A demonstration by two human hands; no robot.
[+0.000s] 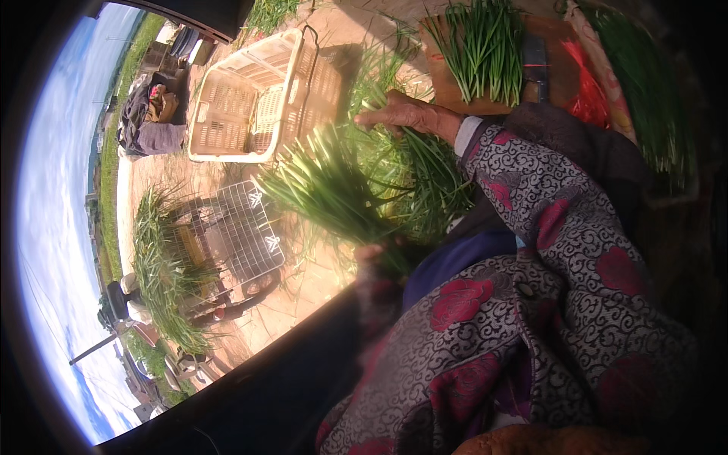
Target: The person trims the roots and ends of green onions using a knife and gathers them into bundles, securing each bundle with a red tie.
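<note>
My left hand (370, 254), partly hidden and blurred, is closed round a thick bunch of green chives (322, 178). The bunch's pale cut ends fan out toward the upper left. Farther up, my right hand (406, 115) has its fingers curled over a few more chives (373, 98), with pale stalks showing at the fingertips. Loose dark green leaves (436, 171) lie between the right wrist and my lap.
A cream plastic basket (227, 155) stands beyond my hands, near a wire rack (239, 227) and a heap of cut greens (167, 265). On a brown board (447, 80) lie a chive bundle (485, 53), a grey blade (535, 61) and red plastic (585, 83). More chives (644, 98) lie far right.
</note>
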